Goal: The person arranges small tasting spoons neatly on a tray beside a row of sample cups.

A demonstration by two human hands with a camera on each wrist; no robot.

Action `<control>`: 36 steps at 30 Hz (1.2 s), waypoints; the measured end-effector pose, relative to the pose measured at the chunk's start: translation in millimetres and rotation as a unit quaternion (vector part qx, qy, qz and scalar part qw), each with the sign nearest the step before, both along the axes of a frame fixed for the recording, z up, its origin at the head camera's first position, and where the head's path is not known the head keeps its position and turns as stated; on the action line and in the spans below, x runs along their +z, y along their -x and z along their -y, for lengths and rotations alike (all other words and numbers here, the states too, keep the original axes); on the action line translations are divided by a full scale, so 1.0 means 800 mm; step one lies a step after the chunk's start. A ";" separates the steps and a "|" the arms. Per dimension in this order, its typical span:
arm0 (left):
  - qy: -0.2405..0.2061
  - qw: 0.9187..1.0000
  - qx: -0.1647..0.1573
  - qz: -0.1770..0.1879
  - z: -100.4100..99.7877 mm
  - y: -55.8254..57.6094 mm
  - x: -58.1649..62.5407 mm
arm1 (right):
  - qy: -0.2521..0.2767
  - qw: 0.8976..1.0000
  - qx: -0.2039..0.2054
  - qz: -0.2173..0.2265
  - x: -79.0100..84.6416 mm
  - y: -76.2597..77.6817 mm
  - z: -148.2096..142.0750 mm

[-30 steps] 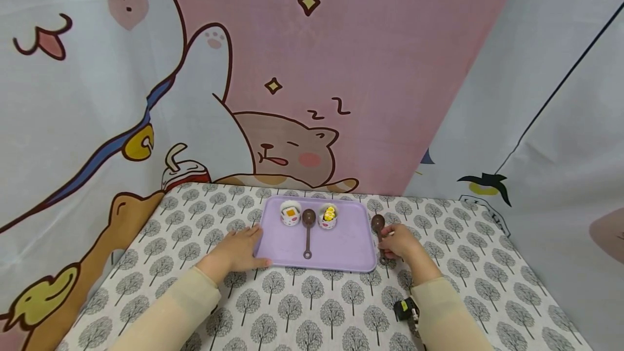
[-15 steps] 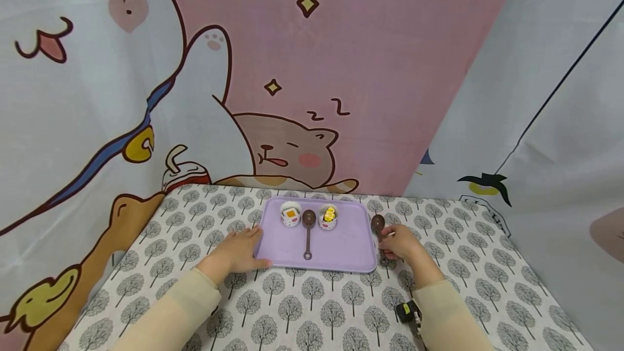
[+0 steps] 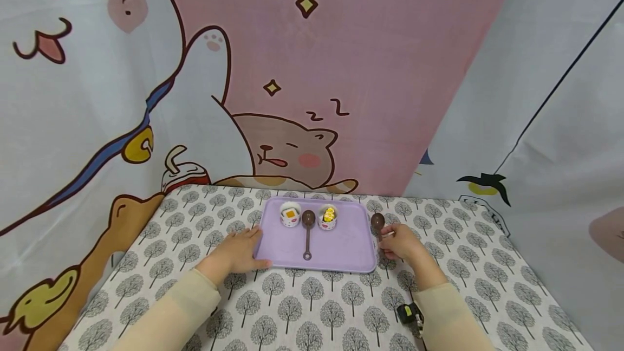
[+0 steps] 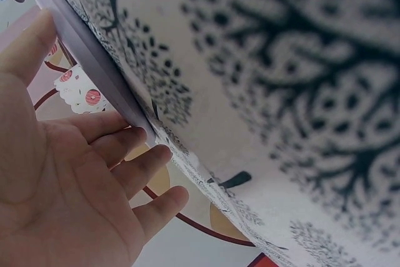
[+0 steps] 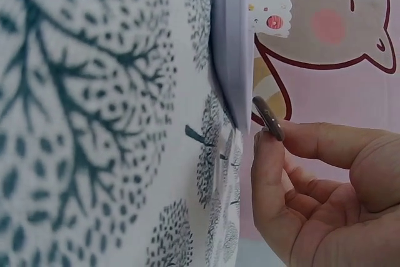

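To the right of the lilac tray (image 3: 341, 256), my right hand (image 3: 401, 242) pinches a brown spoon (image 3: 377, 221) by its handle between thumb and fingertips. In the right wrist view the handle end of that spoon (image 5: 270, 120) shows between the thumb and forefinger. My left hand (image 3: 236, 252) rests at the tray's left edge, its fingers (image 4: 140, 170) fairly straight and the thumb along the near rim. A second brown spoon (image 3: 308, 234) lies on the tray between two paper cups. The left cup (image 3: 290, 221) holds something white and orange; the right cup (image 3: 328, 225) holds something yellow.
A tablecloth (image 3: 312, 307) with a tree print covers the table. A small black item with a yellow-green mark (image 3: 407, 313) sits by my right wrist, partly hidden by the sleeve. Cartoon-printed curtains (image 3: 370, 96) stand behind and at both sides.
My right hand keeps its pinch on the spoon, which has moved only very slightly. The left hand, tray and cups look the same.
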State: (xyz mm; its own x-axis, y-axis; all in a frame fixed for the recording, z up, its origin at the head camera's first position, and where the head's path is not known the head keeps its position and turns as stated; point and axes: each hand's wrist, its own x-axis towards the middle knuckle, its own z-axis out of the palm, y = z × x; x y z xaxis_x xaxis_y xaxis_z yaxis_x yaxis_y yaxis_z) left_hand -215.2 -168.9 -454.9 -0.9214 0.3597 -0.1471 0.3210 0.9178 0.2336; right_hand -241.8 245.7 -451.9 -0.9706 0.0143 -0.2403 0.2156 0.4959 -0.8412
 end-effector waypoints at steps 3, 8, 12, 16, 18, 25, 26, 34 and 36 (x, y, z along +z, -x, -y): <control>0.001 1.000 0.001 0.001 0.000 0.000 0.000 | -0.003 1.000 0.002 -0.004 0.002 -0.001 0.002; 0.002 1.000 -0.001 -0.003 0.001 0.001 -0.002 | -0.002 1.000 0.005 -0.006 0.007 -0.004 0.006; 0.002 1.000 -0.002 -0.003 0.001 0.001 -0.003 | -0.001 1.000 0.007 -0.004 0.010 -0.005 0.010; 0.000 1.000 -0.002 0.000 0.000 0.001 -0.002 | -0.003 1.000 0.006 -0.006 0.009 -0.003 0.014; -0.001 1.000 -0.002 0.001 0.000 0.001 -0.001 | 0.000 1.000 0.007 -0.006 0.007 -0.002 0.015; 0.000 1.000 0.000 0.002 0.000 0.001 -0.001 | 0.010 1.000 0.010 -0.007 0.003 -0.002 0.023; 0.000 1.000 0.000 0.002 0.000 0.001 -0.001 | 0.011 1.000 0.012 -0.008 0.003 -0.002 0.024; 0.000 1.000 0.002 0.003 0.000 0.000 -0.002 | 0.018 1.000 0.008 -0.006 0.004 -0.004 0.033; 0.000 1.000 0.002 0.004 0.000 0.000 -0.001 | 0.018 1.000 0.008 -0.005 0.004 -0.004 0.036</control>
State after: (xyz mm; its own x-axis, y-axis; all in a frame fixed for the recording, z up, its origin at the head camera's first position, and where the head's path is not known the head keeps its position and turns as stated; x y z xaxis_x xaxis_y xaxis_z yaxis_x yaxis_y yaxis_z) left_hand -215.3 -168.5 -455.6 -0.9218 0.3557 -0.1540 0.3151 0.9191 0.2365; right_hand -238.9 217.3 -448.7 -0.9729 -0.0107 -0.2311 0.1993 0.4684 -0.8607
